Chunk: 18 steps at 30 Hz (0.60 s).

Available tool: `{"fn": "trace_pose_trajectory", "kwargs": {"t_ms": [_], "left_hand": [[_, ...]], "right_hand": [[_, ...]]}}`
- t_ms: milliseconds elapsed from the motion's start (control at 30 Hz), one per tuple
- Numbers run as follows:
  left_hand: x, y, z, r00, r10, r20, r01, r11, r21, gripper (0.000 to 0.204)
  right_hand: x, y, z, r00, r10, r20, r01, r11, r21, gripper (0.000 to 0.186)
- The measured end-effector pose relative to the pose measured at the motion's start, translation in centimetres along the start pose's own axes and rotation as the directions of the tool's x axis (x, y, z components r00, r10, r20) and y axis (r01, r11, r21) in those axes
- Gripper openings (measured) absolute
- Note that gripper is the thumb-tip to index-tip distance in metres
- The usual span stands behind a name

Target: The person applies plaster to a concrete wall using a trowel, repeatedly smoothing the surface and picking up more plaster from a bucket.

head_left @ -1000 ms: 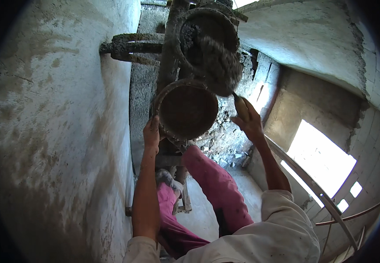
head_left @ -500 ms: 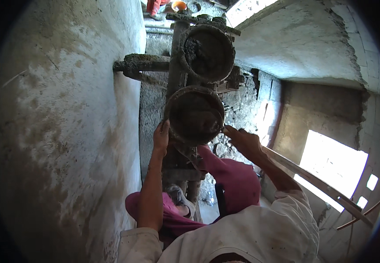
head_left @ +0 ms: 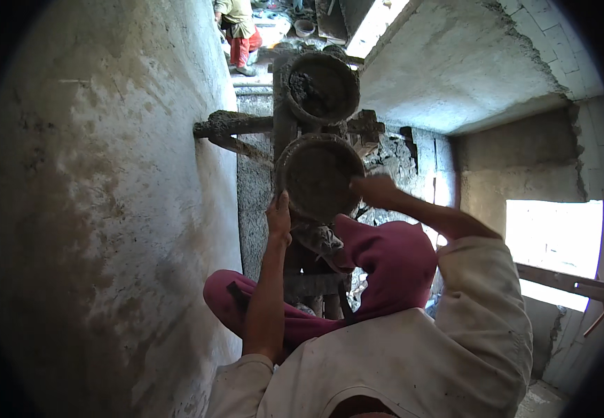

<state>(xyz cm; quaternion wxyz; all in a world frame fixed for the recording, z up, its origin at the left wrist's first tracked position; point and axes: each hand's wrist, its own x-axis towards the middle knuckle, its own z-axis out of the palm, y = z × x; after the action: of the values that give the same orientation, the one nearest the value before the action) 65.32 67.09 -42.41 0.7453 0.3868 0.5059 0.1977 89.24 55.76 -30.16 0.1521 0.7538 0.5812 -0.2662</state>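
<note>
A round, mortar-crusted tub stands before me on a narrow scaffold, with wet grey mortar inside. My left hand grips its near left side, thumb along the rim and the other fingers mostly hidden beneath. At the right rim, my right hand is closed in a fist, slightly blurred; whatever it holds is hidden. Just beyond stands a second round tub with a dark heap of mortar against its left inner wall. Neither hand is touching that one.
A rough plastered wall rises close on my left. From the scaffold, a mortar-caked timber sticks out towards it. My bent knees flank the near tub. Far below, a person in red trousers stands near a pale bucket. Window openings are at right.
My right hand has risen along the right rim and turned into a fist. The mortar's surface looks smoother. The view has shifted, showing more of the person below.
</note>
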Motion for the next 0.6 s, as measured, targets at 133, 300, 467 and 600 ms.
{"fn": "trace_pose_trajectory", "kwargs": {"t_ms": [133, 300, 467, 600], "left_hand": [[1.0, -1.5, -0.6, 0.997, 0.046, -0.058, -0.038, 0.992, 0.123, 0.067], [0.5, -0.6, -1.9, 0.995, -0.057, 0.078, 0.062, 0.996, -0.064, 0.067], [-1.3, 1.8, -1.1, 0.991, -0.117, 0.061, 0.116, 0.993, 0.011, 0.055], [-0.6, 1.3, -2.0, 0.986, -0.114, 0.118, 0.122, 0.991, -0.059, 0.054]], "right_hand": [[1.2, -0.7, 7.1, 0.977, -0.203, -0.062, 0.212, 0.934, 0.288, 0.041], [0.5, -5.0, 3.3, 0.919, -0.079, 0.386, -0.372, 0.151, 0.916, 0.045], [-3.0, -0.6, 4.4, 0.975, 0.079, -0.207, 0.106, 0.653, 0.750, 0.044], [-5.5, -0.8, -0.8, 0.986, 0.079, -0.148, -0.089, 0.994, -0.066, 0.038]]}}
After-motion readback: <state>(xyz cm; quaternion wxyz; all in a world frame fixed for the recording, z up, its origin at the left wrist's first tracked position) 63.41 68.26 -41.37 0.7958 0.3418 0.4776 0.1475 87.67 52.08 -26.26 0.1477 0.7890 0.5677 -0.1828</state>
